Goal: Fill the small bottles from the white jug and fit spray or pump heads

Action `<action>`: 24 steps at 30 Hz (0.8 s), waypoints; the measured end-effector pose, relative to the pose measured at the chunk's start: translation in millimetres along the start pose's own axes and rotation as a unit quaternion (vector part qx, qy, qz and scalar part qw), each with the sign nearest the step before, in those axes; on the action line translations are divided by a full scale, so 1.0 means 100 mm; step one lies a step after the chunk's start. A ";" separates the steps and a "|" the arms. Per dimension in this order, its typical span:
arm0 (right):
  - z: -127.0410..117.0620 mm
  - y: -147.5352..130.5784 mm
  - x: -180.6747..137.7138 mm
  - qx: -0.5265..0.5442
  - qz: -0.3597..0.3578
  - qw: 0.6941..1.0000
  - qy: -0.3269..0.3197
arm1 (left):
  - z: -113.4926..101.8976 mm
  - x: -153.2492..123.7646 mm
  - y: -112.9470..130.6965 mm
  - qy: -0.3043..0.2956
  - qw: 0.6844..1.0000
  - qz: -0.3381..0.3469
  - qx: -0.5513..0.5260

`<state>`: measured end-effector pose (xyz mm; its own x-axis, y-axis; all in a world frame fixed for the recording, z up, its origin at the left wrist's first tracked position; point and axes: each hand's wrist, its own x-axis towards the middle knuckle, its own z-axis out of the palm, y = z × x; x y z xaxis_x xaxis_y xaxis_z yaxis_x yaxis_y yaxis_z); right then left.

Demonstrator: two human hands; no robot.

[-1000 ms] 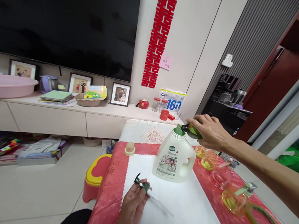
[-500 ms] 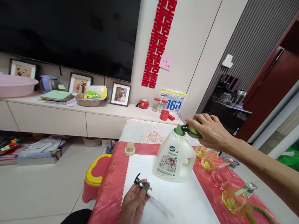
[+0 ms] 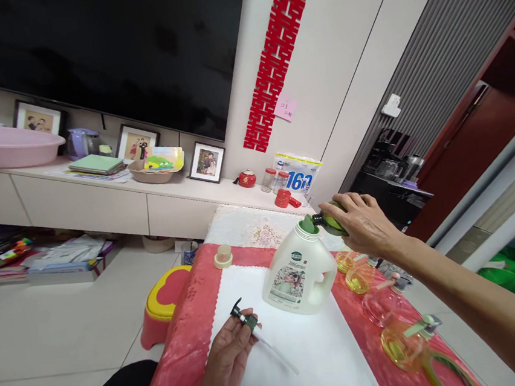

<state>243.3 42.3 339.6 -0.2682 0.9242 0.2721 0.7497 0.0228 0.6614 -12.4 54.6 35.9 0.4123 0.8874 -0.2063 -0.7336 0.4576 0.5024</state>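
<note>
On the red-clothed table [image 3: 185, 339] below the television [image 3: 98, 50], the right hand [image 3: 363, 225] grips a green bottle [image 3: 333, 223] tipped onto the white jug [image 3: 298, 271]; nearer, the left hand [image 3: 230, 356] pinches a pump head [image 3: 247, 321].

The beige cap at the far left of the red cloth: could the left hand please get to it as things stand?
Probably not at once: the left hand grips a pump head. The cloth up to the beige cap lies bare.
</note>
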 end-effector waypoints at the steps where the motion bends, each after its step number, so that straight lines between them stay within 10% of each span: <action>1: 0.00 0.00 0.00 -0.002 0.000 1.000 0.001 | 0.00 0.00 0.00 -0.002 1.000 -0.002 -0.001; 24: -0.06 0.00 0.04 -0.071 -0.033 0.996 0.033 | 0.04 -0.03 0.04 -0.004 1.000 -0.009 -0.006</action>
<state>238.9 43.2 345.2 -0.3576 0.8950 0.2667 0.6372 0.0250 0.7703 -14.1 53.7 41.4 0.4296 0.8786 -0.2083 -0.7323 0.4740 0.4889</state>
